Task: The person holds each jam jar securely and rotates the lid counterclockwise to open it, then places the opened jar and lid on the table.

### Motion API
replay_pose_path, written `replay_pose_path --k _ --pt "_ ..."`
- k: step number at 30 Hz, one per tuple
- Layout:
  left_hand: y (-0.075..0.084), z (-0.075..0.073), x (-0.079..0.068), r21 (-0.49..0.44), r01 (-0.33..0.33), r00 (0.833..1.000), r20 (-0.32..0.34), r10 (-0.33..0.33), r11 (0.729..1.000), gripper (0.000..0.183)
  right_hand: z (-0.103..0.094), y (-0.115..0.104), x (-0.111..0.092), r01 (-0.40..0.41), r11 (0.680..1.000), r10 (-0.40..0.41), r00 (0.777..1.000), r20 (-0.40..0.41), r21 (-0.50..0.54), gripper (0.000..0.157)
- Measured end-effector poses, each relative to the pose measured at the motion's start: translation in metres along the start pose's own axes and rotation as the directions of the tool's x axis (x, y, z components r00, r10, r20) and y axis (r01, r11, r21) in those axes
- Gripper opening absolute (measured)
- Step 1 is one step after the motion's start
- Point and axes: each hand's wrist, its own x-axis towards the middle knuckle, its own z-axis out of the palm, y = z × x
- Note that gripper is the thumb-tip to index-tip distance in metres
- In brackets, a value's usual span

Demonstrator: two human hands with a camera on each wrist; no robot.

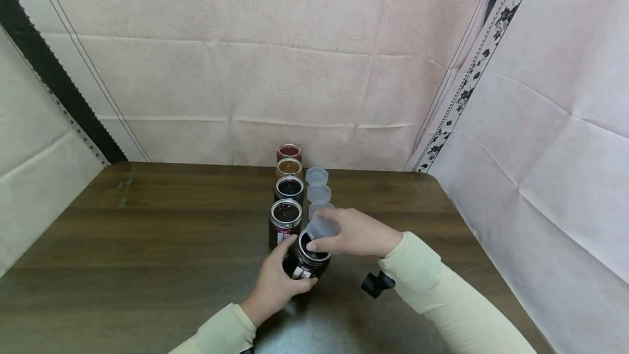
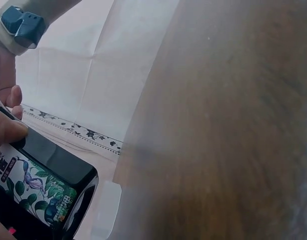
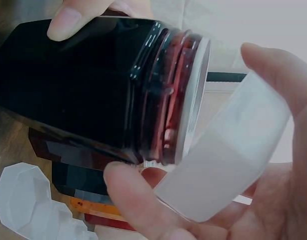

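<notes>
My left hand (image 1: 276, 284) grips a dark glass jar (image 1: 301, 273) with a silvery rim and a picture label, thumb and fingers on its sides. The jar's mouth is uncovered. Between right thumb and fingers, my right hand (image 1: 362, 231) holds a frosted, translucent plastic cap (image 1: 322, 227). In the right wrist view this cap (image 3: 228, 155) is tilted beside the jar's threaded neck (image 3: 168, 95); whether they touch I cannot tell. The left wrist view shows the jar's label (image 2: 36, 187), with flowers and leaves.
Beyond the held jar stands a row of uncapped jars: a dark one (image 1: 281, 235), another dark one (image 1: 279, 196), an amber one (image 1: 289, 167) and a red one (image 1: 289, 152). Along their right side lie similar frosted caps (image 1: 318, 194). Pale cloth (image 1: 304, 81) hangs behind the wooden table (image 1: 162, 255).
</notes>
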Motion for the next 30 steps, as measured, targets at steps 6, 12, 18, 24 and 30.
replay_pose_path --k 6,12,18,24,30 --pt "-0.002 -0.002 0.000 -0.007 0.004 1.000 -0.004 -0.004 1.000 0.073 0.000 0.003 -0.002 -0.023 1.000 0.023 1.000 -0.009 0.014 0.077" --pt "-0.005 -0.003 0.000 -0.018 0.022 0.999 -0.025 -0.022 1.000 0.074 0.000 0.005 -0.005 -0.049 0.999 0.050 0.998 -0.039 0.009 0.076" --pt "-0.006 -0.005 0.000 -0.026 0.064 0.998 -0.024 -0.065 0.998 0.078 0.002 0.009 -0.005 -0.067 0.997 0.069 0.996 -0.047 0.039 0.074" --pt "-0.006 -0.008 -0.002 -0.010 0.076 0.996 -0.046 -0.076 0.997 0.080 0.006 0.017 -0.004 -0.075 0.995 0.079 0.996 -0.052 0.071 0.074" --pt "-0.007 -0.009 -0.003 -0.020 0.089 0.995 -0.051 -0.090 0.996 0.080 0.015 0.027 -0.003 -0.081 0.987 0.087 0.995 -0.044 0.137 0.075"
